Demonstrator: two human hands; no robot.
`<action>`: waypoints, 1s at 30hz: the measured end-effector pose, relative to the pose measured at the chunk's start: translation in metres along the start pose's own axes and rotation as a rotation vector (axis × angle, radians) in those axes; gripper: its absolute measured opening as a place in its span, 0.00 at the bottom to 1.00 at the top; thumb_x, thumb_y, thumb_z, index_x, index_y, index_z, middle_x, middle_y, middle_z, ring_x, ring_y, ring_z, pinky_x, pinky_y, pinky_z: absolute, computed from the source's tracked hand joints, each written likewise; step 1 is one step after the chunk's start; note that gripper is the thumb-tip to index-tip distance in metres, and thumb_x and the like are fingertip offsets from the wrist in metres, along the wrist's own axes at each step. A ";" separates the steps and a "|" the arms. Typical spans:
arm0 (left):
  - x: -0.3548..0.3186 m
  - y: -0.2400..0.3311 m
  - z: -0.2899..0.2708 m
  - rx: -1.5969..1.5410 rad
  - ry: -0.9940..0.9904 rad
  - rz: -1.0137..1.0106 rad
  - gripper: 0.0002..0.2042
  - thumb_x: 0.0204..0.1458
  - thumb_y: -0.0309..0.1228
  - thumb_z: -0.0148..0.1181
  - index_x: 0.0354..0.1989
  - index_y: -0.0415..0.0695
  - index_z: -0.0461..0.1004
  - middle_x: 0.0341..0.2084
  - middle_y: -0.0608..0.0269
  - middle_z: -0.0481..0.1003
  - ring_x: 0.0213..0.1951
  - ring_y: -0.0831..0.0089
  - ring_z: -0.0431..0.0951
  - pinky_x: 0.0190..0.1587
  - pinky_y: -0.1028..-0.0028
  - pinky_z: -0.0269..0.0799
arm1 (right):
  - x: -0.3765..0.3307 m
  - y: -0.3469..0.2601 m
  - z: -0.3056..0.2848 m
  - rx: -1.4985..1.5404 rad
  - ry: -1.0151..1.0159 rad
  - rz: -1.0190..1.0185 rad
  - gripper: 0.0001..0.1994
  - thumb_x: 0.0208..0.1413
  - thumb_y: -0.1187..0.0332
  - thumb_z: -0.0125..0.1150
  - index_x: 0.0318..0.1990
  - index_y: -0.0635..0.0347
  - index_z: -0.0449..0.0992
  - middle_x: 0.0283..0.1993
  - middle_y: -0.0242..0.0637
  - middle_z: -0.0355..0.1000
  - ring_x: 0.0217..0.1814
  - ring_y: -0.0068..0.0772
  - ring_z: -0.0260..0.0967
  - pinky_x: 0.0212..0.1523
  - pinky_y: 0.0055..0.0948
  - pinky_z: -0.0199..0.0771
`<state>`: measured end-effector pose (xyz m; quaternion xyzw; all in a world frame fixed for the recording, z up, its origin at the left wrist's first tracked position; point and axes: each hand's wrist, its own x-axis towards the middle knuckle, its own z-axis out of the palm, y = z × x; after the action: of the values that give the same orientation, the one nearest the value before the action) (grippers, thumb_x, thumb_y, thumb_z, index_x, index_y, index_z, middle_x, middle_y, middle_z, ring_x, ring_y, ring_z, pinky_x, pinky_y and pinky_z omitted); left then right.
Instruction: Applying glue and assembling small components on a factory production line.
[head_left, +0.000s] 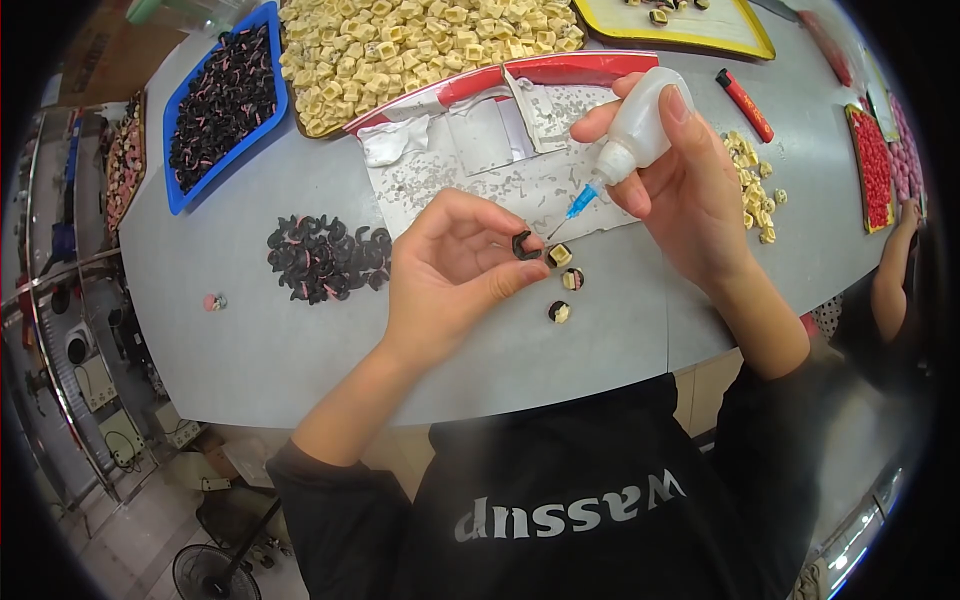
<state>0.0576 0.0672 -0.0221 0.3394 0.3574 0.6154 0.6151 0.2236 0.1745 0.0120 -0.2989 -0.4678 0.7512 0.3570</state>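
Note:
Between thumb and fingertips, my left hand (450, 262) pinches a small black C-shaped piece (521, 245). My right hand (690, 170) grips a translucent white squeeze bottle (648, 122), tilted down to the left. Its blue needle tip (583, 201) ends close to the black piece; whether they touch I cannot tell. Just right of my left fingertips lie several small cream-and-black pieces (560, 312) in a short column. A pile of black curved pieces (322, 258), some with pink, lies left of my left hand. Loose cream pieces (755, 185) lie beyond my right wrist.
A blue tray (180, 190) of black pieces stands at the far left, beside a heap of cream pieces (420, 50). An opened red-and-white carton (400, 195) lies in the middle. Farther right are a red lighter (745, 106), a yellow tray (690, 45) and another person's arm (893, 270).

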 end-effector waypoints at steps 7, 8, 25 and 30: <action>0.001 -0.001 0.000 0.069 -0.042 0.029 0.14 0.42 0.14 0.60 0.36 0.35 0.65 0.34 0.57 0.71 0.38 0.72 0.74 0.41 0.74 0.72 | 0.000 0.002 -0.003 0.008 0.000 -0.007 0.19 0.60 0.50 0.38 0.47 0.55 0.63 0.39 0.41 0.72 0.18 0.13 0.55 0.25 0.15 0.59; 0.001 0.000 0.001 0.068 -0.042 0.029 0.14 0.42 0.14 0.60 0.36 0.35 0.65 0.34 0.57 0.71 0.38 0.72 0.74 0.41 0.74 0.72 | 0.000 0.001 -0.003 0.007 0.000 -0.010 0.19 0.60 0.50 0.38 0.47 0.55 0.63 0.39 0.41 0.72 0.18 0.13 0.55 0.25 0.15 0.59; 0.001 0.005 -0.005 0.340 0.231 0.346 0.13 0.45 0.14 0.58 0.38 0.35 0.65 0.33 0.59 0.69 0.36 0.74 0.72 0.39 0.78 0.72 | 0.001 0.003 -0.005 -0.020 0.119 -0.078 0.20 0.60 0.51 0.38 0.45 0.58 0.63 0.39 0.42 0.72 0.20 0.14 0.55 0.28 0.14 0.59; 0.002 0.014 -0.008 0.409 0.486 0.543 0.13 0.47 0.17 0.57 0.40 0.37 0.64 0.32 0.61 0.69 0.35 0.77 0.70 0.35 0.81 0.68 | 0.006 0.011 -0.007 -0.112 0.259 -0.185 0.15 0.59 0.56 0.44 0.41 0.58 0.63 0.39 0.45 0.72 0.21 0.15 0.56 0.30 0.15 0.61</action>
<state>0.0433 0.0690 -0.0147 0.3812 0.5046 0.7338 0.2484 0.2227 0.1792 -0.0017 -0.3682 -0.4847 0.6431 0.4647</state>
